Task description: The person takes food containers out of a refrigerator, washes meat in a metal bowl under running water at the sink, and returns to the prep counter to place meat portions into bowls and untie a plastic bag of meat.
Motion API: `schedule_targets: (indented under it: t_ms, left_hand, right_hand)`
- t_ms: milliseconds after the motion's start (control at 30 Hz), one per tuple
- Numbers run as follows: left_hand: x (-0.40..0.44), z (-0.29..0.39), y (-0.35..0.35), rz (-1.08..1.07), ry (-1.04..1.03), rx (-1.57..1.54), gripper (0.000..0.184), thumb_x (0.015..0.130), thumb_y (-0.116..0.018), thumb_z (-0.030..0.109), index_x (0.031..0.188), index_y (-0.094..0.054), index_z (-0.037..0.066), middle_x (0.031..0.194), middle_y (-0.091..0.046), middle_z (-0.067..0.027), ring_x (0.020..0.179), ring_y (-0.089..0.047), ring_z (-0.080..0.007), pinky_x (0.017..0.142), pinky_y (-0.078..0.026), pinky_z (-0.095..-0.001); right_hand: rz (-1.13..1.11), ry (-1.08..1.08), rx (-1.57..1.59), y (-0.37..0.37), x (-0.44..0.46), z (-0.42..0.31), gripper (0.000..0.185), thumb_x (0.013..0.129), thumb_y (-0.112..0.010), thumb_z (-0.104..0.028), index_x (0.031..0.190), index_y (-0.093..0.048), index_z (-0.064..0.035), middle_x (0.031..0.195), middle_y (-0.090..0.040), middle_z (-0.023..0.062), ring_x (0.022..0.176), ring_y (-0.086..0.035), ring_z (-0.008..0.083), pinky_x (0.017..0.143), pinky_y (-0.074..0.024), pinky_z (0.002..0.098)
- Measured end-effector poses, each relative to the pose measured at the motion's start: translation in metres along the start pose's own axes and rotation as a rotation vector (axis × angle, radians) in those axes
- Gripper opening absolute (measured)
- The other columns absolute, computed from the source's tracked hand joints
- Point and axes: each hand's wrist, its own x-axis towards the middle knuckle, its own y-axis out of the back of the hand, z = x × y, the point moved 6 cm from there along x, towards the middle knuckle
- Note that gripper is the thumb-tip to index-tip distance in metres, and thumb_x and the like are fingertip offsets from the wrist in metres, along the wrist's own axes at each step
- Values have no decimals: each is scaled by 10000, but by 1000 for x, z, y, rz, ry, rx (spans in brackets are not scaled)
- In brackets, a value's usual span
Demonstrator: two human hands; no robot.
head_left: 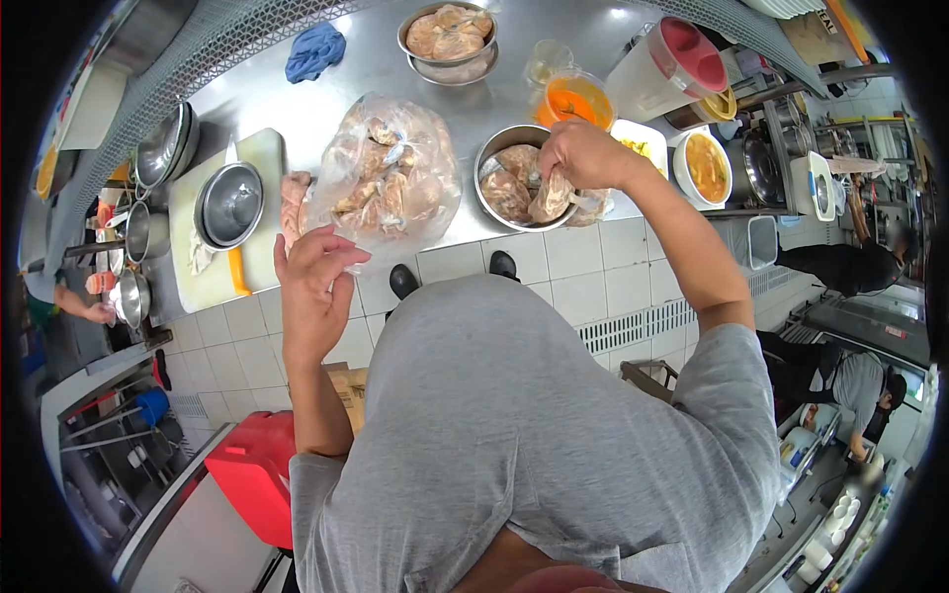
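Note:
My right hand (585, 156) is closed on a small clear bag of raw meat (551, 201) at the right rim of a round metal pot (478, 183). More bagged meat pieces (506, 188) lie inside that pot. Another piece shows just outside the rim, beneath my wrist. My left hand (318, 287) has its fingers bent round the lower edge of a large clear plastic bag (400, 188) full of meat portions. A pinkish piece of meat (296, 206) lies left of this bag.
A cutting board (188, 272) bears metal bowls (230, 205) and an orange-handled tool (239, 272). Behind are a blue cloth (314, 52) and a bowl of meat (450, 35). At right stand an orange liquid container (573, 102) and a soup tub (706, 168). Other people work at both sides.

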Motion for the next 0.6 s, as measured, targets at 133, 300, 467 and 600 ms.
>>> schedule_targets:
  t_ms: [133,300,467,600]
  left_hand:
    - [1,-1,0,28,-6,-18,309,777,-618,-47,962,-749,163,1034,-644,-15,1221,-579,-281,1199,-159,-582]
    - [2,-1,6,51,-1,-9,308,775,-616,-51,954,-746,163,1042,-645,-15,1227,-577,-290,1199,-154,-588]
    - [5,-1,11,70,-8,-5,305,766,-620,-51,943,-744,164,1041,-647,-14,1231,-576,-294,1200,-152,-585]
    - [4,4,16,70,-43,-42,294,758,-634,-37,947,-744,159,991,-646,-24,1166,-596,-263,1198,-159,-578]
  right_hand:
    - [-9,-89,-106,-38,10,11,202,729,-662,-8,879,-761,-101,934,-694,149,973,-657,343,831,-534,446]
    - [57,-127,-127,-36,-2,-14,269,711,-645,13,917,-765,-112,983,-690,162,995,-675,327,846,-548,455]
    - [-222,-384,-156,-46,8,-17,311,728,-675,-11,1012,-752,-110,935,-701,164,911,-697,351,803,-562,471]
    - [448,6,132,18,51,-106,233,831,-674,-134,1044,-725,-54,994,-728,153,942,-692,350,829,-563,462]
